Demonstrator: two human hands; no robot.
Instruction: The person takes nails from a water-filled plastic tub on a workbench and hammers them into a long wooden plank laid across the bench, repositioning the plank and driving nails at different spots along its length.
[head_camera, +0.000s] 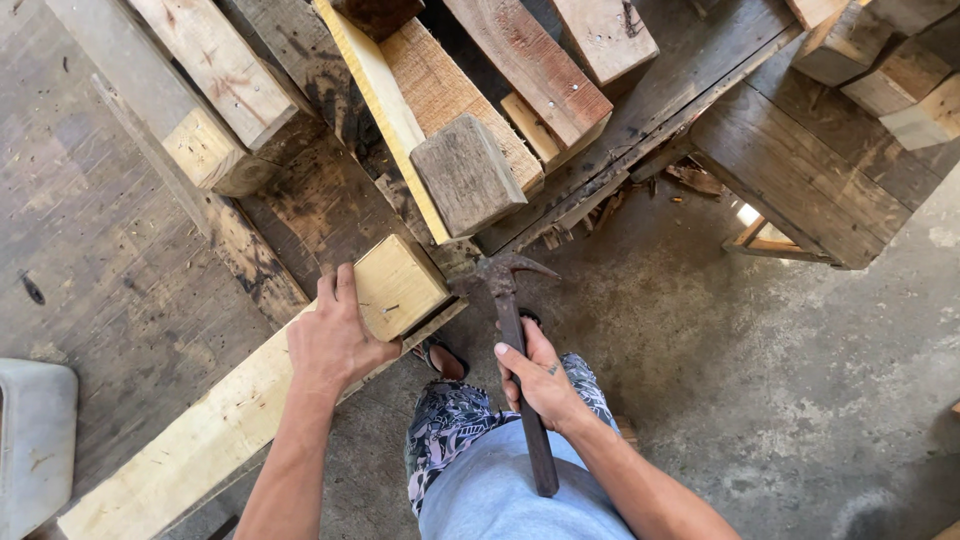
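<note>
My left hand presses flat, fingers together, on the pale timber beam near its nailed end. My right hand grips a rusty claw hammer, head beside that end.

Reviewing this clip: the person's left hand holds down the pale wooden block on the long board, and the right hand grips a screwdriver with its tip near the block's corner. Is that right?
Not quite. The right hand grips a claw hammer, not a screwdriver; its head sits near the corner of the pale wooden block. The rest holds: the left hand presses on that block, which lies on the long board. The head view shows it.
</note>
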